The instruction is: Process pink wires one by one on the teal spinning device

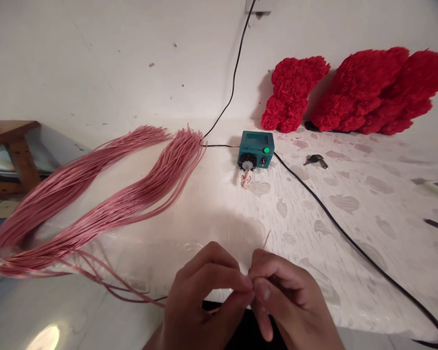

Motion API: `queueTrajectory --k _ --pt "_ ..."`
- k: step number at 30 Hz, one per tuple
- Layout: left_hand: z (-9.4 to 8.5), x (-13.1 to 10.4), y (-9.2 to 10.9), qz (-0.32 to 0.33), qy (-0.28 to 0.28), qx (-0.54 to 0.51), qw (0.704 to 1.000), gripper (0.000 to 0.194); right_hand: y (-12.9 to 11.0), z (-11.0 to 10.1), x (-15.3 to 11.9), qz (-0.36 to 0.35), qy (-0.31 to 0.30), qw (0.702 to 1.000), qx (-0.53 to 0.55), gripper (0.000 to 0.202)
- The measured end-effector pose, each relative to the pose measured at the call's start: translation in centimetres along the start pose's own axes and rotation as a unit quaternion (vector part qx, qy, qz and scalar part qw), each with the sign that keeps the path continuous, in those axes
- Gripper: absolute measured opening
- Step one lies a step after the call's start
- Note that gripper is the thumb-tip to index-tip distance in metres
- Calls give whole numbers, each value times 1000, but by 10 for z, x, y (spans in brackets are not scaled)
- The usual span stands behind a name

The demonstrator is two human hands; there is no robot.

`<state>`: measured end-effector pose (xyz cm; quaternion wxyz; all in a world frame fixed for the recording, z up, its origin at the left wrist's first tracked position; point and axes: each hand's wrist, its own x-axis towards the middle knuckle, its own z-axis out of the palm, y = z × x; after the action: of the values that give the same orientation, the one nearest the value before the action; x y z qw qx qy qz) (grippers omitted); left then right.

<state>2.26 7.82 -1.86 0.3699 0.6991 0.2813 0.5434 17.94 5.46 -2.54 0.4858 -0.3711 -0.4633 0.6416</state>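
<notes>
My left hand (208, 291) and my right hand (286, 294) meet at the near edge of the table, fingertips touching. Both are closed in a pinch on a thin pink strand (266, 239), whose tip sticks up above the right hand's index finger. The part between the fingertips is hidden. A large bundle of pink strands (124, 199) lies bent in a loop on the left of the table, and a few loose ones run from it toward my left hand. Beyond my hands stands a small green machine (255, 146) with a round dark part on its front.
Red fluffy flower bunches (368, 92) lean on the wall at the back right. A black cable (336, 221) curves from the machine to the near right. A small black object (316, 161) lies on the patterned cloth. At far left is a wooden stool (22, 155).
</notes>
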Motion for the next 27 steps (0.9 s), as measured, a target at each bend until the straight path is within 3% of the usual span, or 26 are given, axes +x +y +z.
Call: queueTrajectory --k 9,16,20,24,27 --pt "7 -10 -4 50 50 52 996 25 -2 13 -5 60 82 994 47 34" --pt "10 -12 -5 15 36 13 999 24 -5 15 -5 46 107 993 27 34" --pt "7 -12 2 -71 30 -59 995 5 -5 16 -6 18 124 992 -9 29" --pt "1 -6 8 -211 -3 -135 968 20 -4 15 -6 -22 127 990 -49 19" --pt "-4 4 8 -281 -67 -183 939 27 -4 11 -5 -101 112 981 -119 12"
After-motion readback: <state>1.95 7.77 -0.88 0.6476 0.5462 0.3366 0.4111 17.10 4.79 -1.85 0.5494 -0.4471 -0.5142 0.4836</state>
